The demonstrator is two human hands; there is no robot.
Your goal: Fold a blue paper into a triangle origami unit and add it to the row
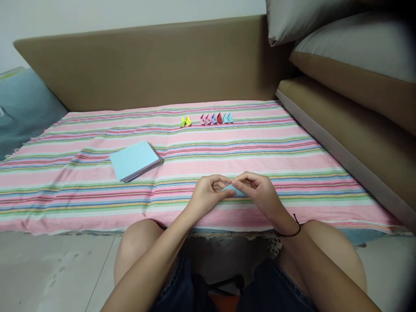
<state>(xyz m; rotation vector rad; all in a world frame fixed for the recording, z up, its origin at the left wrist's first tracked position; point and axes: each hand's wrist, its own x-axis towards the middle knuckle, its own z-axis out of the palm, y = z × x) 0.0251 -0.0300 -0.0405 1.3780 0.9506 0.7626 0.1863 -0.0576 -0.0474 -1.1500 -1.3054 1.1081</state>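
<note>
Nearest: two bare knees and dark denim shorts at the lower edge, forearms reaching forward over them.

Left hand (208,193): curled, fingertips pinched onto the near-left end of a small light-blue folded paper piece (234,189).

Right hand (260,190): curled likewise, thin black cord at the wrist, fingertips closed on the same paper from the right. Both hands meet over it, thumbs nearly touching; the paper lies low between them, just above the cloth.

Surface: pink striped cotton cloth (292,143) spread over a low bed, its front edge just behind the hands' wrists. Open cloth lies wide to the left, right and beyond the hands.

Left of and beyond the left hand: a flat stack of rectangular paper sheets (134,160), light blue on top.

Farther beyond both hands, near the cloth's back edge: a row of small folded paper figures (216,118), yellow-green, pink, purple, red and blue.

Behind: tan padded backrest (146,65); right, tan and grey cushions (351,47); pale tiled floor (48,268) at near left.
</note>
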